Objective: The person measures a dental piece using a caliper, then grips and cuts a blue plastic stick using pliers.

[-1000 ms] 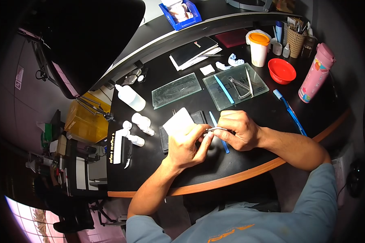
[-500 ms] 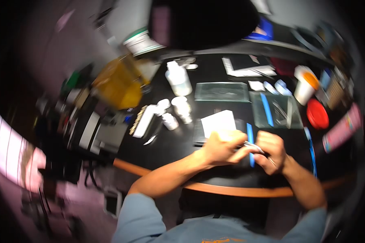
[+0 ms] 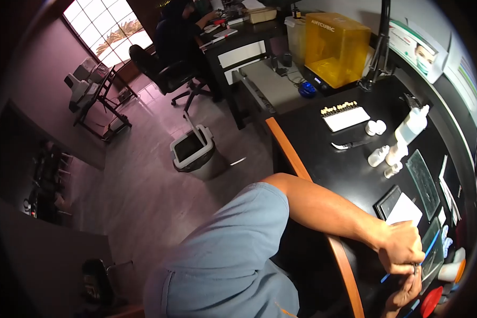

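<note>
The left hand (image 3: 402, 248) is pinching a small metal piece (image 3: 415, 268) above the black desk (image 3: 328, 172), just beyond a white pad (image 3: 405, 209); fingers are mostly hiding it. The right hand (image 3: 407, 290) is meeting the left there, but I'm not managing to tell whether it's gripping. Another person (image 3: 175, 37) is sitting across the room.

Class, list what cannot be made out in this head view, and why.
In the head view:
Small metallic item: full shape hidden by the left hand and right hand.
Right arm: mostly cut off by the bottom edge.
White bottles: any labels too small to read.
Seated person: hand details too small and dark.
</note>
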`<state>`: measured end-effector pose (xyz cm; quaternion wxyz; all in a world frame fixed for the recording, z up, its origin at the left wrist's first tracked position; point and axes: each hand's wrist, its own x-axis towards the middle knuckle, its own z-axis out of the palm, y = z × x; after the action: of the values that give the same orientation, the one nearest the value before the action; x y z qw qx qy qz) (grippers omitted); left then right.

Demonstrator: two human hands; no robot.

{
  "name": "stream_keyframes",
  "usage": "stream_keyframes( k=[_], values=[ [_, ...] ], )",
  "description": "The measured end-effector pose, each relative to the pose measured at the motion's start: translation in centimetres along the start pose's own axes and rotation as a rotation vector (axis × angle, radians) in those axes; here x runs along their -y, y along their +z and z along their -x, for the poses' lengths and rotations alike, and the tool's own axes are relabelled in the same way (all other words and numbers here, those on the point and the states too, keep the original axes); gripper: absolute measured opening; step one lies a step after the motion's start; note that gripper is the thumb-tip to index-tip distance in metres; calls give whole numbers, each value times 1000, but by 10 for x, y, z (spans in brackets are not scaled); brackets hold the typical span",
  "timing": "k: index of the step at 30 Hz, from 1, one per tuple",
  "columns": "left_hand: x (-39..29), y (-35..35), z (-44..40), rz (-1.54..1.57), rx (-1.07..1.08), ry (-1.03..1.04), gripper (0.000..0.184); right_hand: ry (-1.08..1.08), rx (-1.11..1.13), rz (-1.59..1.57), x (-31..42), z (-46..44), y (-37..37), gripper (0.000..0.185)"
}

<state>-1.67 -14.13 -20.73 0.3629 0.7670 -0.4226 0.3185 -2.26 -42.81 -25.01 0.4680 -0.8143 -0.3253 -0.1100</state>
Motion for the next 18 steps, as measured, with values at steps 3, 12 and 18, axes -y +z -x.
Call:
stream_keyframes(
  k=[3,12,18],
  values=[
    [-4,-1,0,-53,16,-8,37,-65,-80,11,-24,8,-5,52],
    [-12,-6,1,39,77,-55,26,168,3,-64,-9,29,-23,57],
    [-18,-18,2,163,34,-35,18,-170,-17,115,81,-31,21,39]
  ],
)
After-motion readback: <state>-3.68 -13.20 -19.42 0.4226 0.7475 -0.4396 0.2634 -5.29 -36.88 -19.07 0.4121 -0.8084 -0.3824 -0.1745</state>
